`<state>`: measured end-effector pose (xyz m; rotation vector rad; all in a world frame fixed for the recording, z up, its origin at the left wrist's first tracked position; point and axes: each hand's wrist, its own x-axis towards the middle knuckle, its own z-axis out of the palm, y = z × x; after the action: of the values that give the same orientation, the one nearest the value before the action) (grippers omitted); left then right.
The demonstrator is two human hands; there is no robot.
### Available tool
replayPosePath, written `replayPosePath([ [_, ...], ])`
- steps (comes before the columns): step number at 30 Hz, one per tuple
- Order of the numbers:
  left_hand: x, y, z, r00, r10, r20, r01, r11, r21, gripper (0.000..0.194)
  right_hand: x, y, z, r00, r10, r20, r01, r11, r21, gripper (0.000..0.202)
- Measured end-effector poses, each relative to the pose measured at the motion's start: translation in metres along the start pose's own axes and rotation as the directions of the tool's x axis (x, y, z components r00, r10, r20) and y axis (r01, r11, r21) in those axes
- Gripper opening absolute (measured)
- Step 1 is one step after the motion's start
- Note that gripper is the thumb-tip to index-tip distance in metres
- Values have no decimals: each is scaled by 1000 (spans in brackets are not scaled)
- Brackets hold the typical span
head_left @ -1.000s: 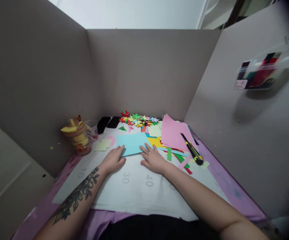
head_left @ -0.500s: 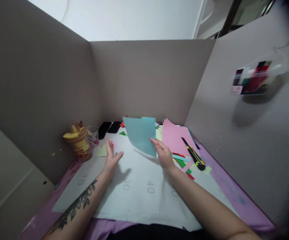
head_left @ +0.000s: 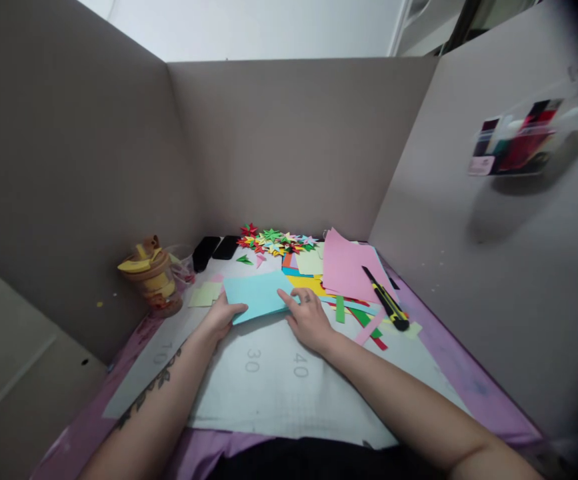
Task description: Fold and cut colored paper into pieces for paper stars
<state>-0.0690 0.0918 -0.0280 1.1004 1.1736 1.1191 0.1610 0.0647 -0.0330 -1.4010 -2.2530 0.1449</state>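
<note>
A light blue paper [head_left: 256, 293] is held low over the white mat [head_left: 269, 400], slightly tilted. My left hand [head_left: 221, 316] grips its left edge, thumb on top and the other fingers mostly hidden beneath. At the right edge, my right hand [head_left: 309, 317] has its fingers closed on the paper, with the index finger lying on the surface. Pale green slips [head_left: 203, 294] lie just left of my left hand. Coloured strips [head_left: 363, 321] and a yellow-black cutter [head_left: 389, 303] are to the right of my right hand.
Folded paper stars [head_left: 273, 241] are piled at the back, beside two black phones [head_left: 226, 247]. Pink sheets [head_left: 351, 263] lie at the back right. A brown-yellow cup [head_left: 156, 283] stands left. Grey partitions [head_left: 293, 147] surround the table; a bag [head_left: 519, 143] hangs right.
The blue paper has come down and nearer, and now lies flatter. My left hand, open and apart before, has taken hold of its left side. The stars behind are now uncovered.
</note>
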Motion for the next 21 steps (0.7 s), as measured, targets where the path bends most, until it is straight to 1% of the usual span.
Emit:
replayPosePath([
  [1,0,2,-3,998,-23,51,23,1000,2,60,3,2,-1,1000,-3,-5,2,996,-88,65],
  [2,0,3,-4,994,-40,98,40,999,8,59,6,5,-2,1000,-10,19,12,989,-146,68],
  [4,0,4,-5,985,-60,161,54,998,43,60,11,8,-2,991,-37,130,62,979,-193,71],
  [5,0,4,-6,987,-57,152,44,996,84,62,14,10,-1,979,-53,195,91,977,-194,69],
  [6,0,3,-6,994,-33,100,18,989,144,65,15,11,1,966,-63,250,112,976,-188,67],
  [7,-1,3,-7,1000,23,15,-26,972,232,67,16,11,2,956,-68,286,124,975,-183,63],
  [8,-2,3,-7,990,118,-71,-86,932,352,69,16,12,3,950,-71,304,131,975,-182,61],
  [9,-4,3,-8,963,243,-114,-157,857,491,70,16,11,4,949,-72,308,134,973,-186,58],
  [10,-7,4,-8,927,366,-86,-235,743,627,69,16,11,5,950,-73,304,137,971,-194,57],
  [11,-10,5,-8,894,449,18,-318,603,732,67,15,10,5,951,-77,298,142,969,-201,56],
  [12,-15,6,-8,867,468,170,-403,459,792,65,14,10,5,953,-84,292,149,967,-209,55],
  [13,-19,6,-6,846,422,326,-481,341,807,64,14,9,4,954,-90,287,156,964,-215,54],
  [14,-23,6,-5,829,344,441,-536,265,802,62,14,7,4,954,-96,283,162,962,-220,53],
  [15,-26,5,-4,820,266,507,-564,222,795,59,14,6,3,955,-100,278,166,960,-224,51],
  [16,-28,3,-3,819,207,535,-571,199,797,53,13,5,3,957,-104,272,168,959,-226,50],
  [17,-28,1,-3,824,176,539,-565,185,804,48,13,5,3,958,-105,267,168,959,-226,49],
  [19,-26,-3,-6,834,177,523,-550,179,816,44,13,5,3,961,-108,255,165,963,-212,48],
  [21,-22,-7,-13,827,192,529,-560,193,806,49,12,9,4,966,-107,236,151,973,-175,48],
])
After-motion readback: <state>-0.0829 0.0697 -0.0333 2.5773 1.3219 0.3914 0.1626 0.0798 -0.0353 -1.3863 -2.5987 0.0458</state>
